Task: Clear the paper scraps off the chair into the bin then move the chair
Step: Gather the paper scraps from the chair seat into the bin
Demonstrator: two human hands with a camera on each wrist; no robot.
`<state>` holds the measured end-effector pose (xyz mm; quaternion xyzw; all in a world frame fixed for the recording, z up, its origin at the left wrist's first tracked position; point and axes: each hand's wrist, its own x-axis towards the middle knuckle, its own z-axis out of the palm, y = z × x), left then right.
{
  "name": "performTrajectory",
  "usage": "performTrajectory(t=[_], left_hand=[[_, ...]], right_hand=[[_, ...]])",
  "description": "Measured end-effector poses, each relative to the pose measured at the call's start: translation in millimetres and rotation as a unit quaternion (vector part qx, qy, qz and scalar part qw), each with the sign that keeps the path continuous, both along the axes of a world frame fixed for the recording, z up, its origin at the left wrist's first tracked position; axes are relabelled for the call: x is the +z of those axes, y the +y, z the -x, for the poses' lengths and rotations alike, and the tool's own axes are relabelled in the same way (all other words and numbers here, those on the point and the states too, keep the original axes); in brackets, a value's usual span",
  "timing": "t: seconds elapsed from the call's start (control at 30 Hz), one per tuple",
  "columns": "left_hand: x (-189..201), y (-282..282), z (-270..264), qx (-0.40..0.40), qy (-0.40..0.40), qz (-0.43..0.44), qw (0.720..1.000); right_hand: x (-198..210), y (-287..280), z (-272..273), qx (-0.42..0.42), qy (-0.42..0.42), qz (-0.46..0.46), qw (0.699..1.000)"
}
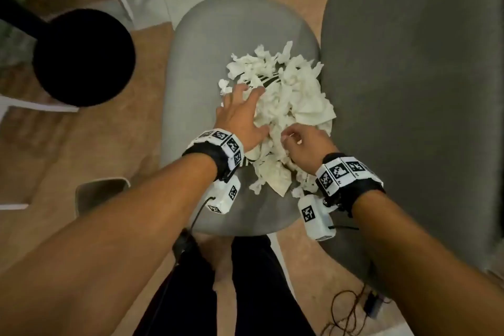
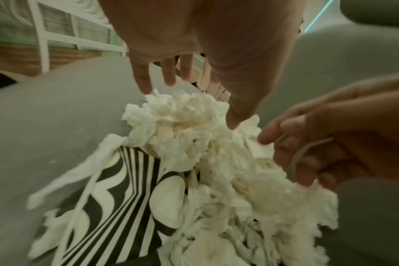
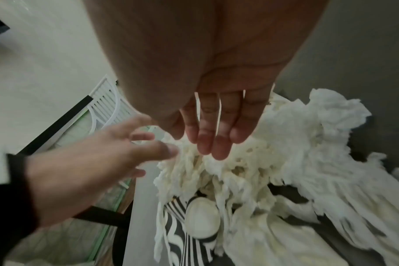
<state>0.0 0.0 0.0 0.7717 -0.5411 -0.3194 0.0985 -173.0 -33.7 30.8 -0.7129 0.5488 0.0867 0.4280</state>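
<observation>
A heap of white paper scraps (image 1: 283, 106) lies on the grey chair seat (image 1: 207, 43), filling the seat from its middle toward 3 o'clock and touching the grey chair back (image 1: 409, 90) at that edge; under the heap a sheet with a black-and-white striped pattern (image 2: 116, 194) shows through, flat on the seat.

The left hand (image 1: 241, 114) lies palm down on the 9 o'clock side of the heap, fingers straight and spread, tips touching the scraps; in the left wrist view the fingertips (image 2: 146, 84) reach the far edge of the pile and nothing is gripped.

The right hand (image 1: 308, 146) sits at the 5 o'clock edge of the heap; from the head view its fingers look bent into the paper, yet the right wrist view shows the fingers (image 3: 216, 142) nearly straight and close together, tips in the scraps; whether any scrap is pinched cannot be told.

A round black bin (image 1: 84, 57) stands on the floor at 9 o'clock from the seat, well apart from the heap; its inside is black and what it holds cannot be made out.

Both wrists carry white marker bands (image 1: 221, 144); dark trouser legs (image 1: 256, 289) stand at 6 o'clock below the seat.
</observation>
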Motion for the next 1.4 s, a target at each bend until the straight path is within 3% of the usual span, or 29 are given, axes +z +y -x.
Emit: performTrajectory(t=[0.13, 0.43, 0.57, 0.67, 0.73, 0.9, 1.13, 1.23, 1.4], left_hand=[[-25.5, -15.4, 3.7, -0.036, -0.037, -0.062, 0.997], [-25.4, -9.4, -35.6, 0.11, 0.056, 0.101, 0.987], [-25.4, -3.1, -36.6, 0.099, 0.071, 0.073, 0.99], [-29.7, -0.8, -36.5, 0.083, 0.055, 0.057, 0.993], [-30.1, -0.6, -39.9, 0.086, 0.054, 0.057, 0.993], [-17.9, -4.9, -56.6, 0.119, 0.071, 0.094, 0.986], [-3.9, 3.9, -63.5, 0.175, 0.127, 0.147, 0.965], [-5.1, 5.3, -61.3, 0.17, 0.139, 0.13, 0.967], [-9.0, 9.7, -58.1, 0.158, 0.148, 0.086, 0.972]], right_hand=[[-13.6, -23.6, 7.5, -0.032, -0.005, 0.018, 0.999], [-42.5, -63.3, -5.0, -0.036, 0.023, 0.205, 0.978], [-52.9, -72.3, -24.5, 0.051, 0.089, 0.197, 0.975], [-61.7, -71.8, -45.8, 0.186, 0.174, 0.225, 0.941], [-64.1, -70.0, -55.1, 0.23, 0.183, 0.256, 0.921], [-54.9, -66.9, -48.9, 0.105, 0.068, 0.22, 0.968], [-32.5, -63.5, -47.4, 0.057, 0.021, 0.277, 0.959], [-25.1, -62.7, -50.5, -0.014, -0.028, 0.232, 0.972], [-24.0, -56.5, -58.7, 0.007, -0.04, 0.222, 0.974]])
